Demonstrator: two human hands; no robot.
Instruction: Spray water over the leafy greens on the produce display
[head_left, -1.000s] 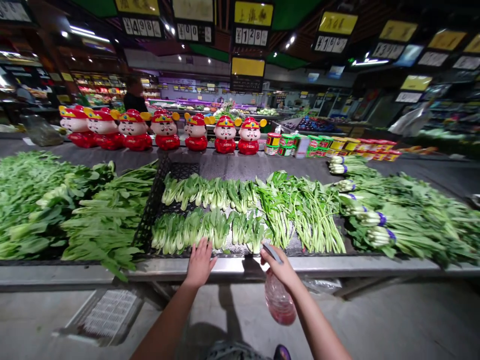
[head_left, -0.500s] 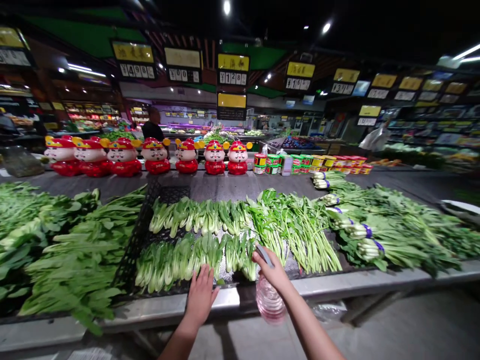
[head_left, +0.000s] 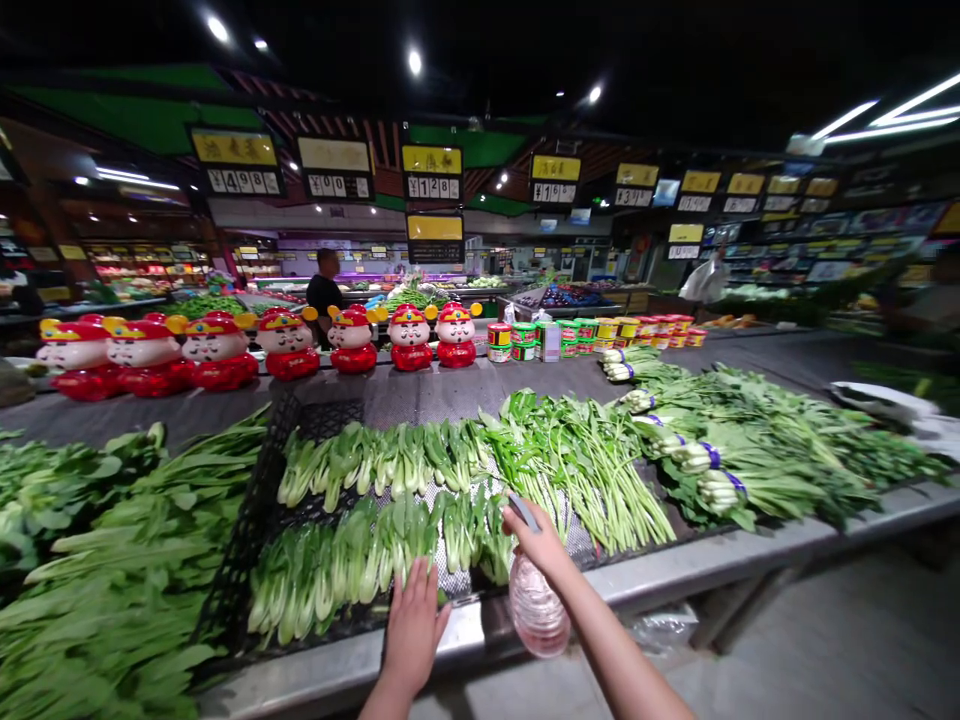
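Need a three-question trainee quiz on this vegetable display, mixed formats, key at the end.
1. What does the right hand hold?
a) a red figurine
b) a pink bottle
c) a price sign

2. True or false: the left hand is spread open beside the front row of bok choy.

3. Fill in the colour: the bands around the bundled greens on the right are ____.

Key: 1 b; 2 true; 3 purple.
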